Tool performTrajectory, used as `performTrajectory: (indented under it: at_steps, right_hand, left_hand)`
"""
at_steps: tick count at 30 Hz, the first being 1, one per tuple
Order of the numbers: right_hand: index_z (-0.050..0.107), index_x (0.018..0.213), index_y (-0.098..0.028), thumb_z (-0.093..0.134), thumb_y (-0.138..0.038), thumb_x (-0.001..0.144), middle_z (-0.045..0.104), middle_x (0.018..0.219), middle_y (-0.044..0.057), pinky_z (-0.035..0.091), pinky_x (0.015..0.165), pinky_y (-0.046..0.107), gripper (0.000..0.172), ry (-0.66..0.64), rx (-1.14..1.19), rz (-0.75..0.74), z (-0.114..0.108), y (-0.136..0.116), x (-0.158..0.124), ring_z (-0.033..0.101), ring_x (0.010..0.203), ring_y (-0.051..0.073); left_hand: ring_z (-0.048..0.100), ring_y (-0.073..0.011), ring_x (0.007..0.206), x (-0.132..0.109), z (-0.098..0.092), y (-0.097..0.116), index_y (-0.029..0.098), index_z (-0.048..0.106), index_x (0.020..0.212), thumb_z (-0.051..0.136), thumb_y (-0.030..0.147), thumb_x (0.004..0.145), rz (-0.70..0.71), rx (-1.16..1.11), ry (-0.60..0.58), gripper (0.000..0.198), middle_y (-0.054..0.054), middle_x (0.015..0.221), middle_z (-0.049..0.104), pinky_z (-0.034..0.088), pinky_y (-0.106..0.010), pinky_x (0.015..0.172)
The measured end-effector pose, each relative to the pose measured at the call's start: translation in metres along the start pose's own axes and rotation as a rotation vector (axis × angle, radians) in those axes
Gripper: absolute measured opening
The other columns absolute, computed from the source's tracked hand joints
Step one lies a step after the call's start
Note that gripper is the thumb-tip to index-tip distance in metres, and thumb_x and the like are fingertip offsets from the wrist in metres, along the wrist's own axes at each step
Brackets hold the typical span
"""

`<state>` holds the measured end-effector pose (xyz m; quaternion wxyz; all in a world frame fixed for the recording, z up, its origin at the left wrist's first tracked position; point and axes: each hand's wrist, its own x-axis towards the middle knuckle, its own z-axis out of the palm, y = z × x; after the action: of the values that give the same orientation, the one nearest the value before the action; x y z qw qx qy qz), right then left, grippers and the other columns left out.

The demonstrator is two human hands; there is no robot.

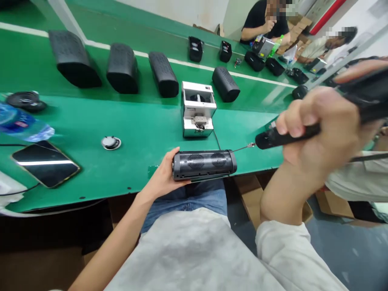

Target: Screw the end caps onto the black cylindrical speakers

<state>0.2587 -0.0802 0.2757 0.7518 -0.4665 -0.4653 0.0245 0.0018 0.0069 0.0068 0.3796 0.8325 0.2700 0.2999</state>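
A green bench [151,121] bears a white machine [198,109] and, along its front edge, a black speaker body [206,165], the left hand [163,178] half-closed around one end. The right hand [325,117] wraps firmly around a black screwdriver [273,138], its thin bit [241,148] at the other end.

View from head height, facing forward and down, near green bench [151,121]

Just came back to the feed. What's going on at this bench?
The person's left hand grips the left end of a dark speaker-like unit at the near edge of the green bench. Their right hand holds a black driver, its thin bit reaching the unit's right end; whether it sits in a screw, I can't tell. A white box stands just beyond.
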Motion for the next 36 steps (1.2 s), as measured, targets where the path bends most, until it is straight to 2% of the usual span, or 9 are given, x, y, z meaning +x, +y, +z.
performTrajectory:
  at_steps: [4,7,12,16,20,24,27,31,36]
  right_hand:
    - [0.08,0.082,-0.046,0.08,-0.024,0.082,0.026,0.066,-0.002,0.03,0.043,0.029,0.022,0.114,-0.14,0.101,-0.023,-0.033,-0.034,0.027,0.048,0.008]
    - [0.081,0.085,-0.049,0.075,-0.02,0.086,0.029,0.068,0.0,0.034,0.046,0.035,0.03,0.165,-0.201,0.1,-0.028,-0.036,-0.051,0.03,0.05,0.011]
    - [0.078,0.088,-0.049,0.082,-0.027,0.088,0.034,0.067,0.0,0.035,0.045,0.038,0.023,0.143,-0.236,0.101,-0.033,-0.032,-0.053,0.032,0.05,0.014]
    - [0.077,0.094,-0.044,0.086,-0.029,0.088,0.04,0.065,-0.003,0.038,0.043,0.037,0.018,0.106,-0.211,0.119,-0.041,-0.016,-0.05,0.035,0.048,0.013]
    - [0.066,0.101,-0.029,0.087,-0.021,0.089,0.056,0.068,-0.009,0.044,0.041,0.028,0.026,-0.083,-0.02,0.107,-0.054,0.022,-0.056,0.046,0.044,0.01]
    - [0.059,0.106,-0.026,0.076,-0.008,0.095,0.055,0.068,-0.011,0.046,0.045,0.024,0.027,-0.195,0.103,0.16,-0.065,0.048,-0.067,0.049,0.045,0.008]
    - [0.059,0.11,-0.026,0.073,-0.004,0.097,0.054,0.068,-0.011,0.046,0.047,0.025,0.029,-0.192,0.124,0.133,-0.069,0.051,-0.076,0.051,0.047,0.009]
    - [0.06,0.11,-0.025,0.072,-0.002,0.099,0.057,0.07,-0.009,0.046,0.05,0.026,0.028,-0.152,0.131,0.175,-0.071,0.048,-0.083,0.055,0.051,0.01]
    - [0.061,0.114,-0.025,0.069,-0.001,0.102,0.058,0.071,-0.009,0.047,0.05,0.026,0.027,-0.229,0.174,0.153,-0.08,0.051,-0.081,0.057,0.052,0.01]
  left_hand:
    - [0.06,-0.0435,0.154,0.0,0.0,-0.002,0.028,0.025,0.176,0.099,0.049,0.084,-0.023,-0.022,0.008,0.12,-0.018,0.17,0.05,0.051,-0.067,0.13]
    - [0.062,-0.0445,0.15,0.0,0.0,-0.001,0.027,0.024,0.176,0.098,0.052,0.085,-0.035,-0.02,0.01,0.12,-0.016,0.167,0.053,0.052,-0.072,0.128]
    - [0.06,-0.0443,0.152,-0.001,-0.001,0.002,0.028,0.021,0.176,0.096,0.054,0.087,-0.05,-0.015,0.0,0.119,-0.015,0.172,0.049,0.05,-0.073,0.129]
    - [0.058,-0.0436,0.154,0.001,-0.005,0.004,0.028,0.023,0.175,0.097,0.051,0.086,-0.026,-0.044,-0.015,0.118,-0.017,0.173,0.046,0.05,-0.07,0.13]
    - [0.063,-0.0401,0.151,0.003,-0.011,0.009,0.036,0.035,0.168,0.098,0.043,0.083,-0.043,-0.027,-0.02,0.106,-0.013,0.169,0.052,0.057,-0.058,0.125]
    - [0.07,-0.0385,0.143,0.004,-0.015,0.013,0.038,0.039,0.162,0.1,0.038,0.08,-0.061,0.002,-0.037,0.102,-0.01,0.16,0.061,0.062,-0.055,0.12]
    - [0.07,-0.0392,0.144,0.005,-0.016,0.013,0.038,0.039,0.16,0.1,0.035,0.079,-0.047,0.013,-0.037,0.102,-0.01,0.159,0.061,0.062,-0.055,0.119]
    - [0.067,-0.0415,0.148,0.003,-0.015,0.009,0.038,0.036,0.162,0.1,0.035,0.079,-0.052,0.013,-0.043,0.104,-0.013,0.16,0.06,0.06,-0.06,0.121]
    - [0.067,-0.0416,0.149,0.001,-0.014,0.008,0.039,0.037,0.162,0.099,0.035,0.08,-0.051,0.01,-0.037,0.103,-0.012,0.161,0.06,0.059,-0.061,0.123]
